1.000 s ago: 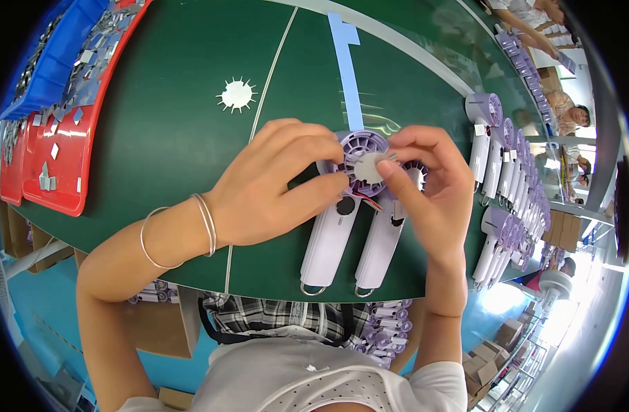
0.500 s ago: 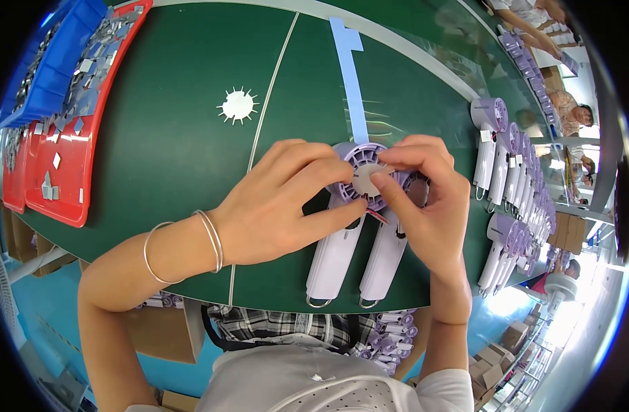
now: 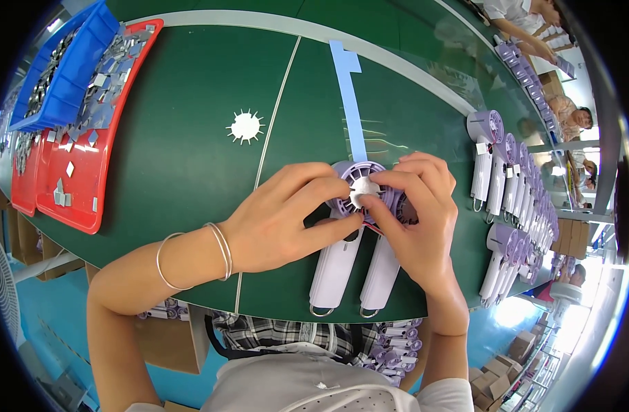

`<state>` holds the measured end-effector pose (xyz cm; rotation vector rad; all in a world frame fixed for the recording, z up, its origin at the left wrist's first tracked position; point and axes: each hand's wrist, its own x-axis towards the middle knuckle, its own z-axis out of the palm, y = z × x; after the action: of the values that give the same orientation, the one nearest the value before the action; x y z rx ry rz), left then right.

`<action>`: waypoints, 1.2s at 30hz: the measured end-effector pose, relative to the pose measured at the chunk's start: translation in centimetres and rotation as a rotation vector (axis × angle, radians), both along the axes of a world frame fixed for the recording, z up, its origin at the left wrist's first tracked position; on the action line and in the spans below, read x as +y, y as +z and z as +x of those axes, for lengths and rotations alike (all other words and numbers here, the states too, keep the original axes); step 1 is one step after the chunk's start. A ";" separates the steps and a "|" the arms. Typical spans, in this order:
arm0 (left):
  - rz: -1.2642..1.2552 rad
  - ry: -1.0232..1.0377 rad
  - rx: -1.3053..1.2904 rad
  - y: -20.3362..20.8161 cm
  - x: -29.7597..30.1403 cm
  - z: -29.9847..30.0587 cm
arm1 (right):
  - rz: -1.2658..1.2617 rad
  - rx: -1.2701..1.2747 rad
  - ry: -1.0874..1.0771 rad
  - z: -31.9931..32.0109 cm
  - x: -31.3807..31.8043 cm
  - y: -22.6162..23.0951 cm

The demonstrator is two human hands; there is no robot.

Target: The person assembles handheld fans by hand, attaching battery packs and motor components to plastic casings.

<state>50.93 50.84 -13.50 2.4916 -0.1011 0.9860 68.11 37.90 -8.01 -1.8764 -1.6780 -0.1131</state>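
Two white-and-purple handheld fans lie side by side before me, handles toward my body. The left fan has a white spiked disc at the centre of its round purple head. My left hand grips that head from the left, thumb and fingers at its rim. From the right, my right hand has its thumb and forefinger closed on the disc. The second fan lies beside it, its head partly hidden by my right hand. A loose white disc with thin spikes lies farther off on the green table.
At the left, a red tray of small grey pieces sits with a blue bin. A blue tape strip runs along the table. Several more fans stand in rows at the right. A co-worker's hand shows at the far right.
The disc in the fan head now looks whiter and shows its spikes, where a greyish face showed before. My right fingers have shifted slightly on it. The whole view has moved a little.
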 end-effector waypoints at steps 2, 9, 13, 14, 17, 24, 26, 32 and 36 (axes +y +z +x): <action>0.015 -0.008 -0.008 0.2 0.1 0.0 | 0.005 -0.010 -0.001 -0.1 0.0 0.2; 0.023 0.027 -0.031 0.0 -0.1 0.3 | -0.020 -0.033 -0.017 -0.2 0.3 0.2; 0.012 0.007 -0.017 0.3 -0.4 0.4 | -0.039 -0.017 -0.022 0.1 -0.1 0.8; 0.014 0.006 -0.015 0.4 -0.4 0.4 | -0.039 -0.013 -0.018 0.0 -0.1 0.8; 0.027 0.007 -0.007 0.3 -0.5 0.2 | -0.052 0.002 -0.026 -0.2 -0.2 1.0; 0.037 0.017 -0.017 0.3 -0.9 0.5 | -0.077 0.070 0.053 0.8 -0.4 0.6; 0.032 0.012 -0.018 0.3 -0.9 0.7 | -0.071 0.066 0.056 1.0 -0.4 0.6; 0.067 -0.022 -0.019 0.6 -0.4 1.4 | -0.020 0.098 0.057 2.9 -1.2 1.9; 0.037 -0.027 0.037 2.7 -1.1 2.5 | 0.079 0.176 -0.003 5.7 -3.5 4.6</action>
<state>53.42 49.78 -10.76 2.5338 -0.1427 0.9349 73.84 34.42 -3.46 -1.7765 -1.5298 -0.0147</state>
